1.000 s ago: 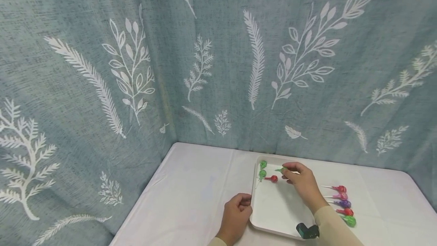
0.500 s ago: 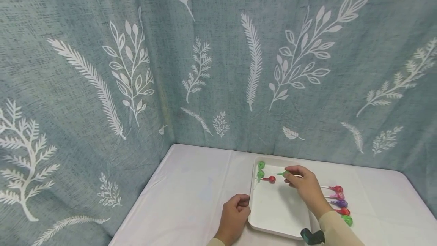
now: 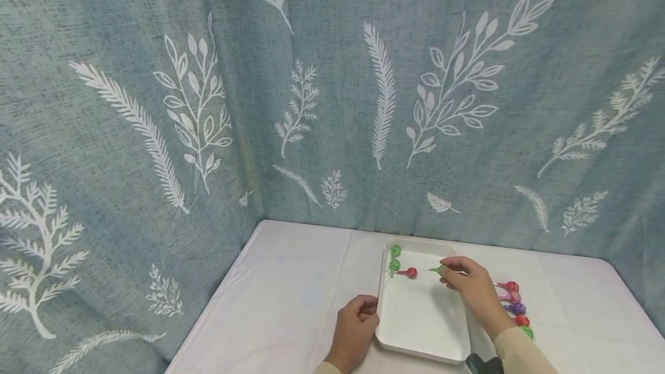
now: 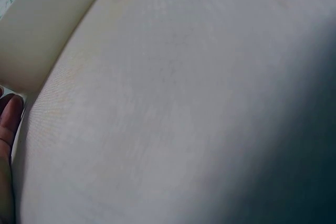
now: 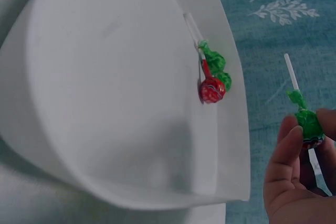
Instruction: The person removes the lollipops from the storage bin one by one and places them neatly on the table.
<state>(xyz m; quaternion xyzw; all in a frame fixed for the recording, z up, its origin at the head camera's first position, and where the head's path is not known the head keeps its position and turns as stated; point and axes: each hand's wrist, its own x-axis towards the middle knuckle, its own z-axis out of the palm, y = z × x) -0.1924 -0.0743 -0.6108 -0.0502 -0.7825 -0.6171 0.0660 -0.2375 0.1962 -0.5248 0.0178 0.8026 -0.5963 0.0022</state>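
I can read no words, brands, numbers or signs anywhere here. The printed marks on the green lollipop in my right hand are too small for me to make out.

There are nine lollipops, one tray, two hands.

The person wears long sleeves of a pale cream colour, close to beige. The right sleeve is visible for a good part of its length; it looks plain and ends at the wrist. Of the left sleeve, only a small piece can be seen, in the same cream tone. Both the left hand and the right hand are bare. Beside the right cuff sits a small wrist device, nearly black, angular, with a dark teal patch at one end.
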